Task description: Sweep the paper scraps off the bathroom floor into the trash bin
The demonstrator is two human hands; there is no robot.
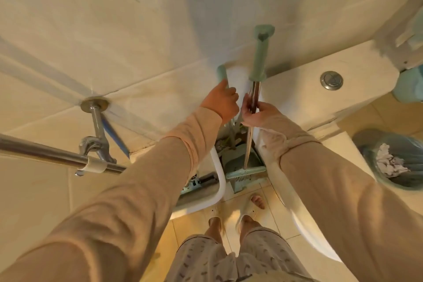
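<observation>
While my right hand (pixel 256 113) is closed round the broom shaft (pixel 250 130) and my left hand (pixel 223 101) grips the dustpan handle (pixel 223 74), both tools sit wedged between wall and toilet tank (pixel 320 89); lifting crookedly could snag them. I see no floor scraps; the trash bin (pixel 393 160) stands right.

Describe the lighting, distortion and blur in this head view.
Head view: warm yellowish light throughout; a broad soft shadow falls on the wall tiles above the broom handle; wide-angle lens bends the metal rail and stretches both sleeves; the left hand and right hand look slightly soft; the trash bin sits warped at the edge.
</observation>
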